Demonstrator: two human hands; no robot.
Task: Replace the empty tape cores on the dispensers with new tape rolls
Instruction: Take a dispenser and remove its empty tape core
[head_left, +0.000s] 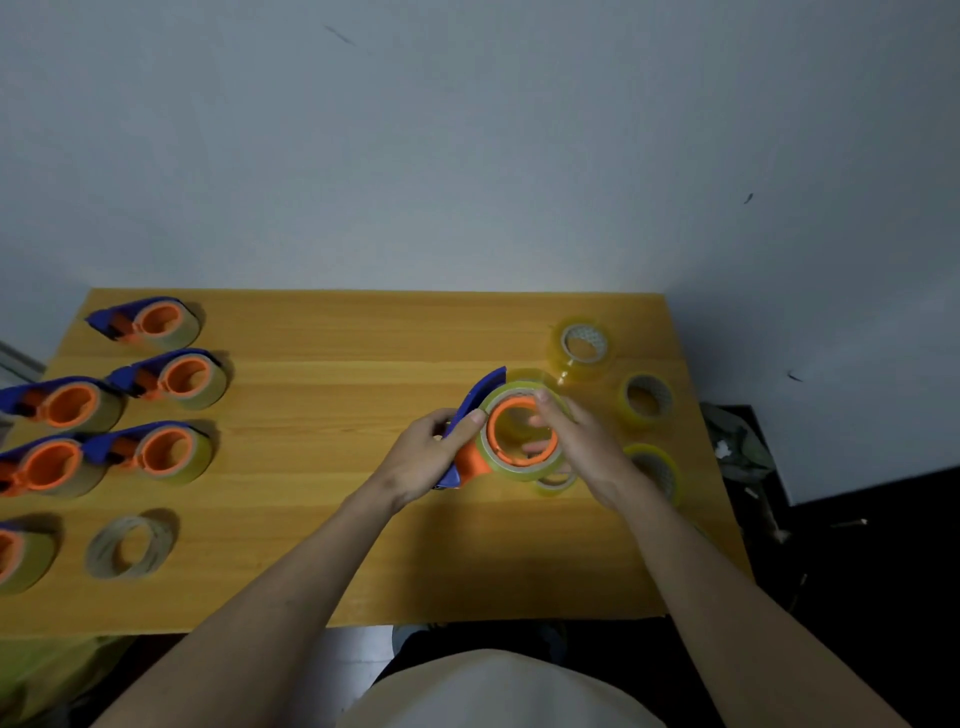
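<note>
Dispenser (470, 415) gripped by left hand (426, 457) — right hand (582, 441) holds its tape roll (519, 467).

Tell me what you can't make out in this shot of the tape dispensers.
Head view only:
- Whether the roll is fully seated on the held dispenser: the right hand and its fingers cover part of the hub.
- The small roll beneath: mostly hidden by the roll and hand.
- The nearest loose roll: partly behind the right wrist.
- Dispensers at the left edge: cut off by the frame.
- The left hand hides the dispenser's handle.
</note>
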